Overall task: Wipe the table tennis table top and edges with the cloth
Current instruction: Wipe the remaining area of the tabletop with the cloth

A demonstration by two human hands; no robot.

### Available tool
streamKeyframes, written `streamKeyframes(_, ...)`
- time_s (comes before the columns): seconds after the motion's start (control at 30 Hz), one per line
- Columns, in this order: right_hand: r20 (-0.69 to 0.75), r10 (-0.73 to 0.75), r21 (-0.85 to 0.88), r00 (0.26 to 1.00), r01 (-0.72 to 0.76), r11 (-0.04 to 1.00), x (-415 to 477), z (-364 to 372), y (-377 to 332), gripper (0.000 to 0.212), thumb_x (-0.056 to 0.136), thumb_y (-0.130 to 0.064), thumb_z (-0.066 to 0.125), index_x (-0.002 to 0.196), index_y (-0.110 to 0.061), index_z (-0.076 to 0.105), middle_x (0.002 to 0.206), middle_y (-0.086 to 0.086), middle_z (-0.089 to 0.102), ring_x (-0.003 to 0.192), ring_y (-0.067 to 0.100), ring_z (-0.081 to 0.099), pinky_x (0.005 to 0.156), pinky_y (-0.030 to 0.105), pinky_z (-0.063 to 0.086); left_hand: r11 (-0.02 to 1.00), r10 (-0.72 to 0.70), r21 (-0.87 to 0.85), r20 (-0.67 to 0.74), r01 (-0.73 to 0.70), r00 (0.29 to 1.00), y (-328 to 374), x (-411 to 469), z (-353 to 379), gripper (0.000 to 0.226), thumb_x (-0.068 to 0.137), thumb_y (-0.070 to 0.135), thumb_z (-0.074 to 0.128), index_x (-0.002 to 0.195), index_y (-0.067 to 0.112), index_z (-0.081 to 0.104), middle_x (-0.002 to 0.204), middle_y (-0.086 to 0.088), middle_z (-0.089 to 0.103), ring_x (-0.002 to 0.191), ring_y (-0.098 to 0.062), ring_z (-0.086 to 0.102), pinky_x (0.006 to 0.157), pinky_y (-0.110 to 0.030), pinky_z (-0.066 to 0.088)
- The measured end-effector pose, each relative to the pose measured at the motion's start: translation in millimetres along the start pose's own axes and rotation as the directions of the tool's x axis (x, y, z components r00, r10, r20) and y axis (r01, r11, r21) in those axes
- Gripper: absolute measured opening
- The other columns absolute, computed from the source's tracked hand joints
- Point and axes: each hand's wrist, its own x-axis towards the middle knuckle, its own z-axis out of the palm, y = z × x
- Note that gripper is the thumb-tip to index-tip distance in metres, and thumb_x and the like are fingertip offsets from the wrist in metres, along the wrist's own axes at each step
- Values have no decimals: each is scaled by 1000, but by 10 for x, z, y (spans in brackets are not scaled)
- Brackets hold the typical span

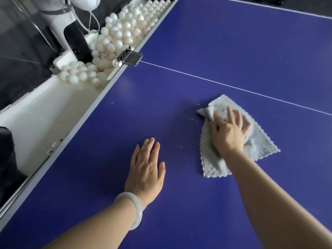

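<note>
Right hand (228,133) presses the cloth (260,144), grip spread flat — specks (193,119) lie at nine o'clock; left hand (146,166) lies flat on the tabletop (233,51).

A table tennis room is being indicated by the blue lined surface (233,51) and a trough (45,112) of white balls (116,38).

Long white trough (45,112), running from upper centre to lower left: far half heaped with white balls (115,38), some bearing red marks; near half bare. Grey and black clamp (128,57) just beside the heap. White machine column with black panel (66,27) beyond the trough; white cord (93,18) looped beside it. Dark fabric (19,72) at left. Black object (9,159), lower left, partly cut off. Dark grey floor (305,4), upper right. Light soft, even.
</note>
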Motion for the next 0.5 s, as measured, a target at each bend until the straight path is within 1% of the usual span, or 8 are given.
streamKeyframes(0.03, 14, -41, -54, 999, 42, 998, -162, 28, 15, 51, 102, -54, 31, 150, -40, 37, 166, 2, 17, 153, 30, 7, 118, 63, -5, 1000, 0, -1, -2, 0, 1000, -3, 1, -1, 63, 98, 39, 21, 150, 8, 39, 159, -9, 31, 149, -23, 25, 122, -46, 21)
streamKeyframes(0.1, 22, -47, -95, 999, 49, 994, -462, 65, 182, 60, 100, -61, 21, 156, -40, 19, 167, -2, 16, 153, 29, 8, 121, 62, 1, 1000, -6, 4, -4, 6, 1000, -7, 2, -3, 62, 97, 38, 23, 149, 8, 41, 158, -9, 34, 148, -23, 28, 121, -47, 24)
streamKeyframes(0.13, 24, -12, -119, 1000, 15, 993, -504, 68, 303, 62, 99, -62, 19, 157, -39, 15, 167, -2, 16, 153, 29, 9, 121, 61, 2, 1000, -7, 9, -3, 7, 1000, -11, -1, 2, 62, 97, 37, 24, 149, 8, 41, 157, -9, 34, 148, -23, 28, 121, -47, 24)
streamKeyframes(0.2, 25, 102, -133, 994, -98, 986, -306, 27, 479, 61, 98, -61, 21, 156, -41, 13, 167, -1, 13, 153, 34, 4, 119, 66, -1, 1000, -8, 18, 9, 8, 1000, -20, -6, 17, 62, 98, 38, 23, 150, 8, 39, 159, -8, 31, 149, -23, 26, 121, -47, 22)
streamKeyframes(0.27, -8, 203, -138, 979, -202, 970, 77, -19, 488, 59, 100, -53, 26, 156, -41, 14, 168, 0, 10, 153, 39, 0, 115, 71, -5, 1000, -10, 27, 7, 10, 1000, -23, -5, 26, 62, 98, 38, 23, 150, 8, 38, 160, -8, 30, 149, -23, 25, 122, -47, 21)
streamKeyframes(0.3, -24, 215, -126, 976, -217, 968, 279, -34, 443, 57, 101, -45, 29, 156, -38, 17, 167, 2, 12, 152, 40, 1, 115, 71, -5, 999, -10, 32, 5, 10, 1000, -21, -3, 28, 62, 98, 37, 23, 150, 9, 38, 160, -8, 30, 149, -23, 25, 122, -47, 21)
streamKeyframes(0.4, -71, 138, -9, 988, -139, 990, 796, 13, 245, 59, 100, -15, 30, 157, -24, 23, 165, 5, 21, 153, 40, -1, 122, 59, -1, 999, -16, 38, 5, 16, 1000, -24, 1, 30, 61, 98, 37, 24, 150, 9, 39, 159, -8, 31, 149, -22, 25, 121, -47, 21)
streamKeyframes(0.5, -114, 55, 130, 992, -40, 991, 1127, 64, 53, 64, 96, -4, 27, 157, -23, 25, 163, 8, 27, 153, 36, 0, 125, 46, 0, 999, -25, 33, 0, 25, 1000, -28, -5, 31, 60, 98, 37, 25, 149, 10, 39, 158, -7, 32, 149, -20, 24, 122, -46, 21)
